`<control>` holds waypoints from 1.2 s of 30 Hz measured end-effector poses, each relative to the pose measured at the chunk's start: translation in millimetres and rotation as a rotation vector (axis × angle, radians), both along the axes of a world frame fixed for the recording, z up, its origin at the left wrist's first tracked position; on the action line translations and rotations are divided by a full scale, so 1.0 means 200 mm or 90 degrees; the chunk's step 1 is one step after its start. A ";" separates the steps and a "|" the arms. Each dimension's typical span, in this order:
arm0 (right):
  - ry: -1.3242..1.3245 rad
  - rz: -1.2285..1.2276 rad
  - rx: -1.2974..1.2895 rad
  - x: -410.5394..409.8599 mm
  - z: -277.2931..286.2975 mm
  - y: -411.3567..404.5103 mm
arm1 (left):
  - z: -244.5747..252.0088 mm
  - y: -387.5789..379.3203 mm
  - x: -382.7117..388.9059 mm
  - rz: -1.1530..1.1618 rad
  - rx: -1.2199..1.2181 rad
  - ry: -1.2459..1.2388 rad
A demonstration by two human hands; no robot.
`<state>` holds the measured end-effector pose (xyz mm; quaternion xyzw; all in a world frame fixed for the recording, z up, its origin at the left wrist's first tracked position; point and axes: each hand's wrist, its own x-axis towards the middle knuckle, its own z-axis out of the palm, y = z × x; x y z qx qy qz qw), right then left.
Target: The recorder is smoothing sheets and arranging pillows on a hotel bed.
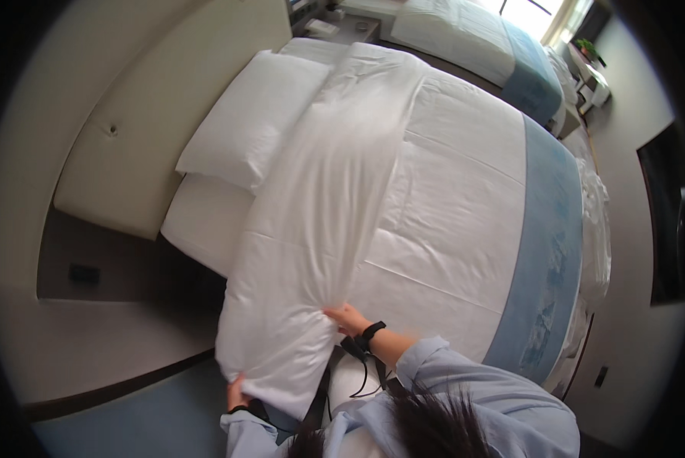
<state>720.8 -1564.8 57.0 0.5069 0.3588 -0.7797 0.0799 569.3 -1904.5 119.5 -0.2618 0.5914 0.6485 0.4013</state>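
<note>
A white duvet (434, 229) covers the bed, its head end folded back in a broad band (331, 172). My right hand (347, 319), with a black band at the wrist, grips the edge of this fold, where creases gather. My left hand (237, 391) holds the fold's lower corner at the bed's near side; its fingers are partly hidden by the cloth. A white pillow (251, 114) lies by the headboard, on a bare stretch of white sheet (208, 217). Across the foot of the bed runs a blue bed runner (548, 252).
A padded cream headboard (165, 114) stands at the left. Beyond the bed are a nightstand (362, 27) and a second bed (451, 28) with a blue runner. A television (666, 217) hangs on the right wall. Blue carpet (148, 418) lies at the lower left.
</note>
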 end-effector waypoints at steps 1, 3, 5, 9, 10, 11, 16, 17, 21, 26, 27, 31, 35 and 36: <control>-0.034 0.181 0.045 0.03 -0.15 -0.02 | -0.24 -0.16 -0.02 -0.135 -0.182 -0.017; -0.059 0.206 0.110 0.12 -0.37 -0.06 | -0.53 -0.25 -0.04 -0.362 -0.434 -0.126; -0.087 0.222 0.132 0.17 -0.34 -0.02 | -0.69 -0.11 -0.13 -0.409 -0.438 -0.139; -0.011 0.200 0.163 0.12 -0.38 -0.02 | -0.96 0.04 -0.53 -0.225 -0.268 0.366; -0.040 0.171 0.117 0.16 -0.37 0.00 | -0.99 0.17 -0.59 -0.223 -0.194 0.387; -0.043 0.157 0.064 0.07 -0.32 -0.03 | -0.96 0.23 -0.81 -0.260 -0.159 0.461; -0.012 0.254 -0.004 -0.16 0.10 -0.18 | -0.96 0.50 -1.06 -0.245 -0.160 0.411; 0.084 0.147 0.002 -0.12 0.08 -0.23 | -0.94 0.57 -1.07 -0.286 -0.167 0.409; -0.030 0.308 0.082 -0.05 -0.05 -0.16 | -0.85 0.58 -1.11 -0.247 -0.163 0.546; 0.043 0.394 0.223 -0.04 -0.21 -0.25 | -0.88 0.25 -1.26 -0.409 -0.346 0.500; 0.034 0.385 0.227 0.02 -0.27 -0.31 | -0.92 0.26 -1.20 -0.418 -0.335 0.500; 0.016 0.353 0.271 -0.02 -0.44 -0.29 | -0.99 0.40 -1.22 -0.475 -0.437 0.524; 0.082 0.429 0.293 0.01 -0.57 -0.38 | -1.11 0.11 -1.31 -0.356 -0.169 0.361; 0.054 0.414 0.225 0.08 -0.62 -0.38 | -1.07 0.23 -1.29 -0.449 -0.085 0.312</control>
